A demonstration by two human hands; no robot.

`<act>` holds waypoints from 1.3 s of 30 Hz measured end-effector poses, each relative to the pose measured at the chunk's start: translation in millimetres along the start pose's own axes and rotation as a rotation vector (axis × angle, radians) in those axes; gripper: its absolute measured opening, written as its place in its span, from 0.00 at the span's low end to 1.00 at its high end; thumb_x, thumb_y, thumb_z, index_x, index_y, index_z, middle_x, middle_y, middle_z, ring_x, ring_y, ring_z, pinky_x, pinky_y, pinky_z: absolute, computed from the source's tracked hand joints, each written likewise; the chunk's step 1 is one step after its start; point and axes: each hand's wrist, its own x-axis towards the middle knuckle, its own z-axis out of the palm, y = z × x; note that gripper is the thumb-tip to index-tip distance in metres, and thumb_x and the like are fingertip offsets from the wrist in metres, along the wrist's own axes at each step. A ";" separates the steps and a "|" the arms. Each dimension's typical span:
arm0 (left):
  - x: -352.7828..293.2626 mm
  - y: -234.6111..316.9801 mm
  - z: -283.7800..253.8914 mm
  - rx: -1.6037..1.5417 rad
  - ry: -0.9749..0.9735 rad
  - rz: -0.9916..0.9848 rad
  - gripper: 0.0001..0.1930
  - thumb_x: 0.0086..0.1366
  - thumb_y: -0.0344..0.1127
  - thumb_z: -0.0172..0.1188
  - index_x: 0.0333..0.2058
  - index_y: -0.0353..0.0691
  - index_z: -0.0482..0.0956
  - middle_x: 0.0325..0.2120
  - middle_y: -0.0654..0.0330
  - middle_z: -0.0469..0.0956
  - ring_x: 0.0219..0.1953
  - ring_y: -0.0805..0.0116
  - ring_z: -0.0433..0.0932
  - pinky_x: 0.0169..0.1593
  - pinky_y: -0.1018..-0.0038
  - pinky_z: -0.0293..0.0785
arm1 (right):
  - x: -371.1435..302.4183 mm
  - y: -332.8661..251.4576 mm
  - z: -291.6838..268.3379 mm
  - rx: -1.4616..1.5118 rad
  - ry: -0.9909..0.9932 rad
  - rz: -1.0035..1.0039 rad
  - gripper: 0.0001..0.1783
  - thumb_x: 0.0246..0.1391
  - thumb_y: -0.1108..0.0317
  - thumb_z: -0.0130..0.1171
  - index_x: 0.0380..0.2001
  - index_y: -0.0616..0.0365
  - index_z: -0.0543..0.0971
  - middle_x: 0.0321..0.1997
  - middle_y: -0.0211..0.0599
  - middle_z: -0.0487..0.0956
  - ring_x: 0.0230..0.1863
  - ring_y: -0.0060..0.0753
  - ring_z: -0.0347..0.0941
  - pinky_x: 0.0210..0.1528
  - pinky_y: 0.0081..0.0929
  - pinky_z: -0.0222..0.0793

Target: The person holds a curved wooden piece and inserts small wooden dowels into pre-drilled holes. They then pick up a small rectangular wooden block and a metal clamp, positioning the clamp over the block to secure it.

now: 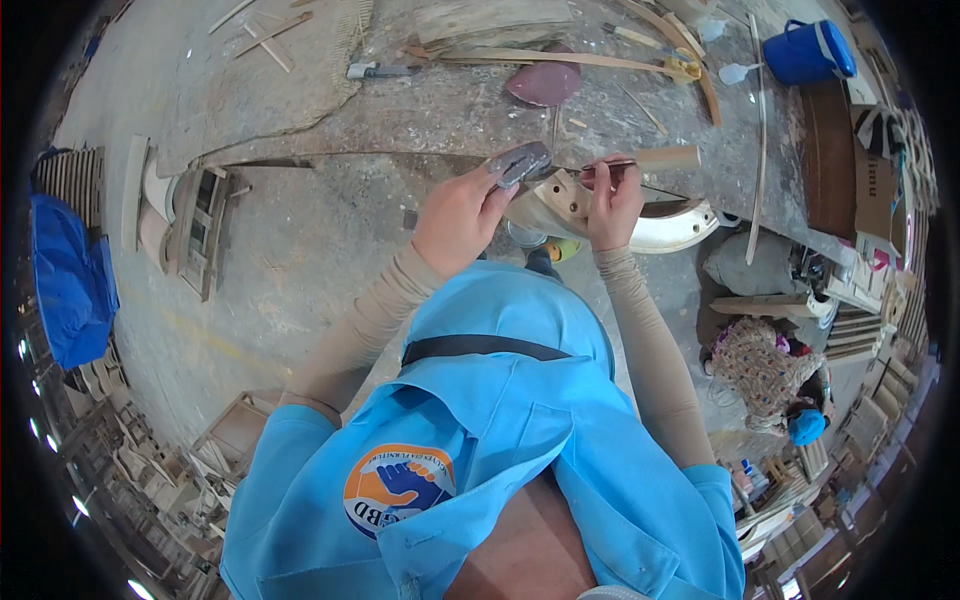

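Observation:
My left hand point(452, 225) is closed around a dark grey, smeared, flat piece point(522, 165); its exact kind I cannot make out. Close to it, my right hand point(612, 208) pinches a thin dark tool point(608, 164), mostly hidden by the fingers. Between and below the hands is a curved, cream-coloured wooden furniture part point(680, 231) with several round holes, lying at the near edge of the worktable point(420, 130). A pale wooden bar point(668, 158) sticks out to the right just beyond my right hand.
On the table lie a maroon pad point(545, 82), long wooden strips point(590, 60), a grey-handled tool point(382, 71) and a blue cooler jug point(808, 52). Cardboard boxes point(880, 190) stand at right. Another person point(765, 370) crouches at lower right. Wooden frames point(200, 230) stand left.

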 end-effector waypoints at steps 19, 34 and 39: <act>-0.3 -17.7 47.9 0.128 -0.205 -0.010 0.23 0.64 0.33 0.51 0.58 0.49 0.66 0.48 0.54 0.76 0.41 0.47 0.77 0.42 0.62 0.75 | 2.3 9.4 -5.6 0.023 -0.018 0.041 0.07 0.64 0.71 0.47 0.40 0.64 0.67 0.35 0.37 0.75 0.34 0.25 0.75 0.38 0.21 0.73; -14.6 -35.1 66.6 0.025 -0.086 0.025 0.20 0.62 0.26 0.54 0.54 0.37 0.69 0.52 0.53 0.73 0.44 0.50 0.78 0.44 0.67 0.75 | 3.2 5.7 -5.5 0.054 -0.036 0.090 0.06 0.64 0.71 0.46 0.37 0.64 0.67 0.34 0.35 0.74 0.34 0.23 0.74 0.40 0.20 0.71; -15.5 -37.6 70.1 0.037 -0.057 0.049 0.20 0.62 0.27 0.54 0.54 0.37 0.69 0.52 0.52 0.73 0.45 0.49 0.77 0.44 0.66 0.75 | 3.2 5.8 -6.5 0.031 -0.045 0.076 0.07 0.64 0.71 0.46 0.38 0.65 0.67 0.34 0.35 0.74 0.34 0.23 0.74 0.39 0.20 0.71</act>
